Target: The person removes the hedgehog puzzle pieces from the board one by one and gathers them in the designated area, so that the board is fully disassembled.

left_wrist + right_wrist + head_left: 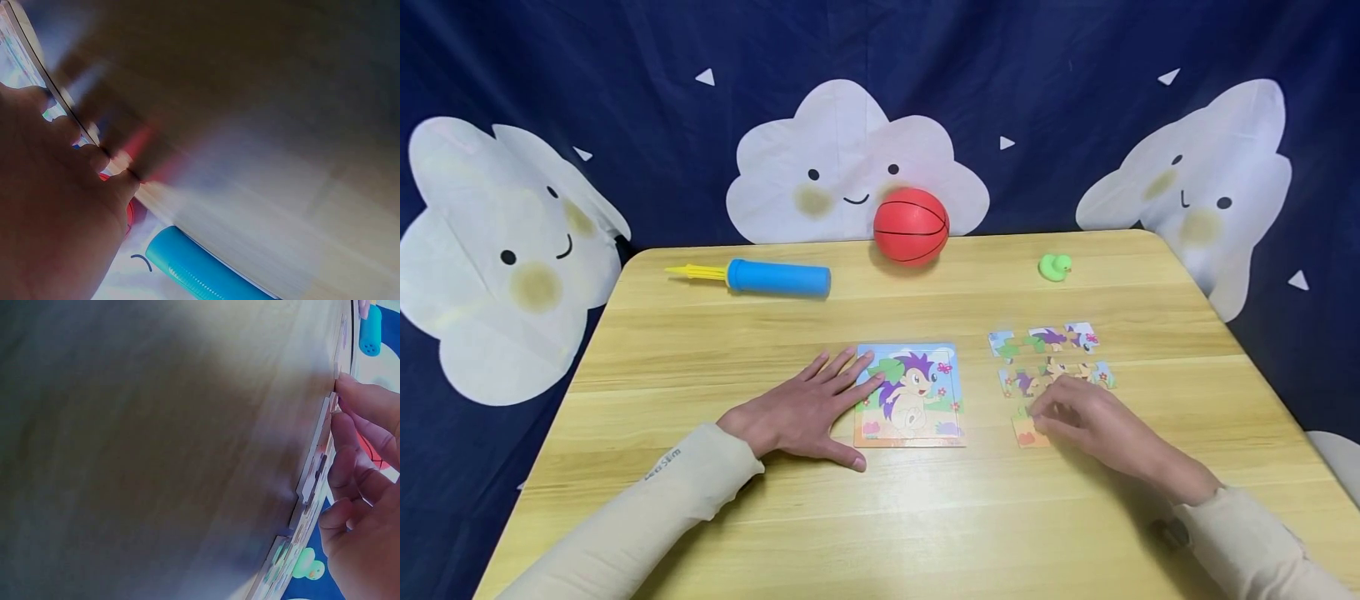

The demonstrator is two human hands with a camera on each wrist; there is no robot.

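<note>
pinching puzzle piece [1028, 432], right hand [1093, 425]

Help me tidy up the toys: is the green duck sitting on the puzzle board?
No, the green duck sits on the table near the far edge, well apart from the puzzle board.

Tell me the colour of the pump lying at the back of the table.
The pump has a blue body and a yellow nozzle end; the head view shows it best.

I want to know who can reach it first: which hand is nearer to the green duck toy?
Right. The right hand is at the loose puzzle pieces, directly in front of the green duck toy. The left hand rests flat on the puzzle board, farther to the left.
</note>
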